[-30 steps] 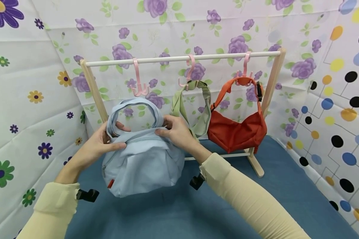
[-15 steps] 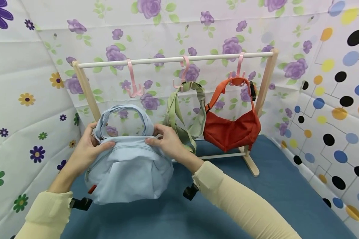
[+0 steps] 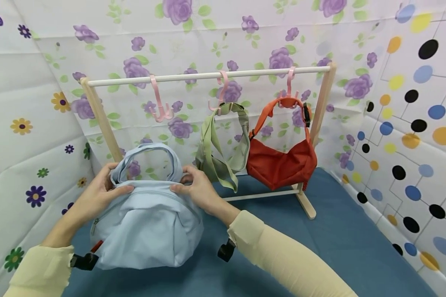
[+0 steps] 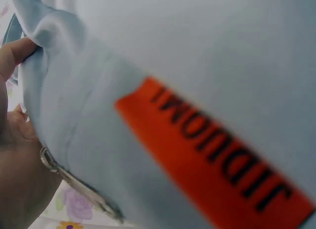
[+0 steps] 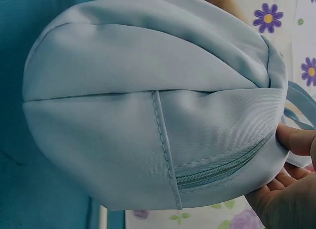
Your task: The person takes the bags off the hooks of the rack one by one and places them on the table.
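A light blue bag (image 3: 148, 231) with looped handles (image 3: 176, 165) is held up by both hands. My left hand (image 3: 100, 194) grips its upper left edge, thumb on the front and fingers behind. On the upper right edge my right hand (image 3: 198, 187) pinches the fabric the same way. The left wrist view shows an orange label (image 4: 212, 155) with black letters and a zipper pull (image 4: 47, 160) close to the hand. In the right wrist view, the bag's side has a zipper (image 5: 222, 165), with the right thumb and fingers at its top end.
A rack with a white rail (image 3: 193, 76) stands behind. A bare pink hook (image 3: 160, 103) hangs at left. A green bag (image 3: 223, 152) hangs from the middle hook, a red bag (image 3: 282, 163) from the right one. Blue cloth (image 3: 267, 247) covers the surface; patterned sheets surround it.
Both hands have lowered the blue bag, moving it down and left, away from the left hook. The head view has shifted slightly right. The green bag's straps show more fully.
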Demonstrator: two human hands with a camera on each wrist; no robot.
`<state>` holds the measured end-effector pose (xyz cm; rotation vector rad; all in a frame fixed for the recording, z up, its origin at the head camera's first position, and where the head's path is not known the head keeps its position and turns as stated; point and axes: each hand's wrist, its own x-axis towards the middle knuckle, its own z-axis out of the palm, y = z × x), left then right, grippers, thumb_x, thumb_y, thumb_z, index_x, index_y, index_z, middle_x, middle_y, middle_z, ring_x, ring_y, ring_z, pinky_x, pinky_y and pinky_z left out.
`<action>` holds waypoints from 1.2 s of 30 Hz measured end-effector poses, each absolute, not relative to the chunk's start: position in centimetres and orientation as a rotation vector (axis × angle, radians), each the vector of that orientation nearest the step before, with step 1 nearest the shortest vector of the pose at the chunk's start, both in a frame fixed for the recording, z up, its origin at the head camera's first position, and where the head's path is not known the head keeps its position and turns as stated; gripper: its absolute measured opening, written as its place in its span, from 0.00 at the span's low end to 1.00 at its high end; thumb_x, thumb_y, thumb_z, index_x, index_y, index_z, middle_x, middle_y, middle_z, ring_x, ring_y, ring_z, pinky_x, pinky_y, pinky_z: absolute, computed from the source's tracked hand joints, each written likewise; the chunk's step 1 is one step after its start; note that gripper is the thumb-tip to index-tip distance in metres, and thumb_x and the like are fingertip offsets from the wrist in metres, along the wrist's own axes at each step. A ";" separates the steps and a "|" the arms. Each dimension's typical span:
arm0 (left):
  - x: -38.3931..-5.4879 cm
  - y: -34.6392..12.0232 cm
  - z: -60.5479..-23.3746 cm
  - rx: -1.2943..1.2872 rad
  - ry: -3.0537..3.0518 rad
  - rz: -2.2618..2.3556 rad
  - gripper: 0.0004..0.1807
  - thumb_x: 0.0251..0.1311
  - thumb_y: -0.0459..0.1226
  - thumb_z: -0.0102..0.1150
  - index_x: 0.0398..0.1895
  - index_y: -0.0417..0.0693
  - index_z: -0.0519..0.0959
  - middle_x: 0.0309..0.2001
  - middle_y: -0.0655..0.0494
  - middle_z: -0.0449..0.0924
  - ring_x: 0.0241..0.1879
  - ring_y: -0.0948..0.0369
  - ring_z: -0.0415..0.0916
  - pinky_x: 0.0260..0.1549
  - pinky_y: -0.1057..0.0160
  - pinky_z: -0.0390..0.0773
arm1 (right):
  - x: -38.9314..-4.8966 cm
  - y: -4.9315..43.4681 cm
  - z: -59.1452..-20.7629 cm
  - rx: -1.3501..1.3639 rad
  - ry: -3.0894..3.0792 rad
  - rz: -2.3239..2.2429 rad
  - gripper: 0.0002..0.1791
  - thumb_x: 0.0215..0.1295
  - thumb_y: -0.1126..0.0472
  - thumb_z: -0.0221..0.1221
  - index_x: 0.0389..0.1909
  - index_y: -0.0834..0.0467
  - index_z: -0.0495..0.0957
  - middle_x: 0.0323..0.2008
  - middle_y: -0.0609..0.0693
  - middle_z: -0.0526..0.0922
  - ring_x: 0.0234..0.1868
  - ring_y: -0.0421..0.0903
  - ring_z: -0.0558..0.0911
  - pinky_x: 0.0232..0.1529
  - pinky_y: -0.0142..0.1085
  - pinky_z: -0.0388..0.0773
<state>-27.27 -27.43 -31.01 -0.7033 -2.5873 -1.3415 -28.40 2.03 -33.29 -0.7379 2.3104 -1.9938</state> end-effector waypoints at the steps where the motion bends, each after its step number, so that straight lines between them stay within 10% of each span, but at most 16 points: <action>1: -27.3 -27.6 -31.1 -0.709 -2.601 -1.351 0.32 0.75 0.36 0.60 0.74 0.46 0.57 0.47 0.45 0.77 0.36 0.61 0.80 0.35 0.65 0.80 | -28.4 1.9 -33.5 -0.730 2.310 -1.991 0.19 0.68 0.65 0.69 0.58 0.59 0.80 0.36 0.52 0.88 0.41 0.44 0.83 0.44 0.32 0.78; 29: -28.1 -32.0 -35.2 -0.536 -3.234 -1.458 0.38 0.76 0.44 0.59 0.74 0.34 0.49 0.60 0.37 0.73 0.57 0.45 0.76 0.47 0.47 0.80 | -27.2 -2.9 -41.9 -0.282 2.125 -1.996 0.14 0.66 0.64 0.71 0.50 0.57 0.81 0.28 0.48 0.84 0.30 0.41 0.81 0.37 0.34 0.78; 36: -28.6 -32.8 -36.5 -0.432 -3.337 -1.466 0.49 0.78 0.47 0.54 0.78 0.27 0.34 0.74 0.16 0.41 0.72 0.21 0.45 0.55 0.28 0.73 | -27.7 -3.0 -43.1 -0.244 1.949 -1.955 0.25 0.69 0.66 0.66 0.65 0.58 0.74 0.43 0.51 0.87 0.50 0.47 0.84 0.60 0.48 0.77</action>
